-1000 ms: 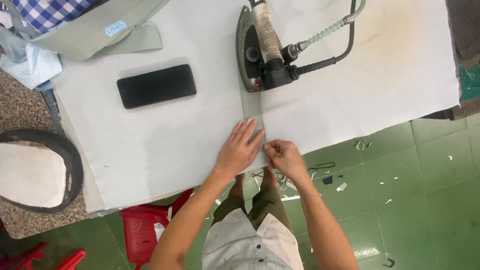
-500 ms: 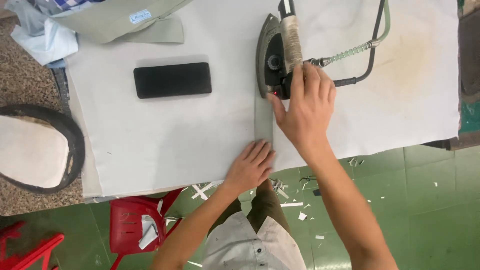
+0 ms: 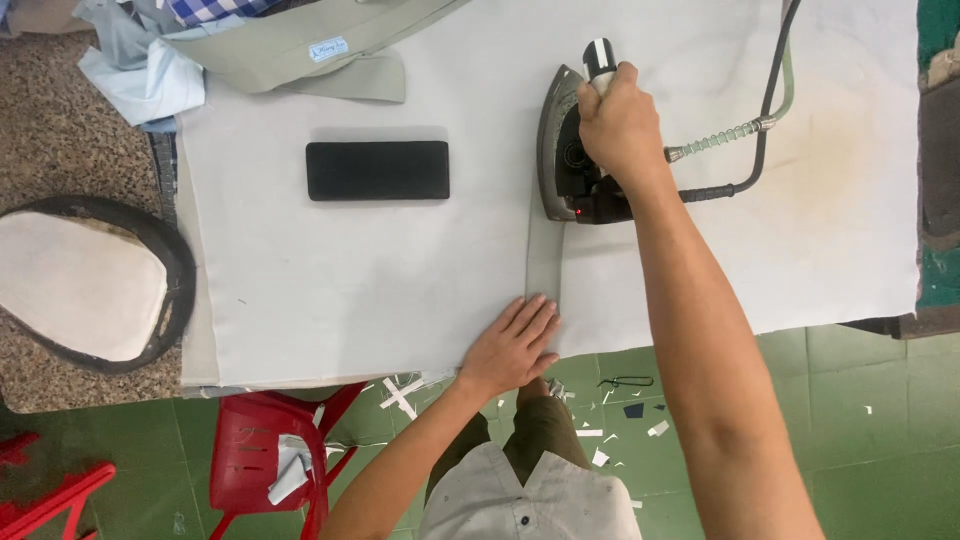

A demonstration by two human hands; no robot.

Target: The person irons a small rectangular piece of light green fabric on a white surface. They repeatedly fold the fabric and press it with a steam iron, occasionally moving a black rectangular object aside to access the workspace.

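My right hand (image 3: 620, 125) grips the handle of a dark steam iron (image 3: 572, 165) that rests on the white padded ironing table (image 3: 330, 280). A narrow grey-green fabric strip (image 3: 545, 255) runs from under the iron toward the table's near edge. My left hand (image 3: 512, 347) lies flat with fingers spread on the near end of that strip at the table edge.
A black rectangular block (image 3: 377, 170) lies left of the iron. Folded grey-green fabric pieces (image 3: 310, 45) and a light blue cloth (image 3: 140, 75) sit at the far left corner. A hose and cable (image 3: 765, 110) trail right from the iron. A red plastic stool (image 3: 270, 450) stands below.
My right hand left the strip's near end, reached up and closed on the iron's handle. My left hand stayed pressing the strip at the table edge.
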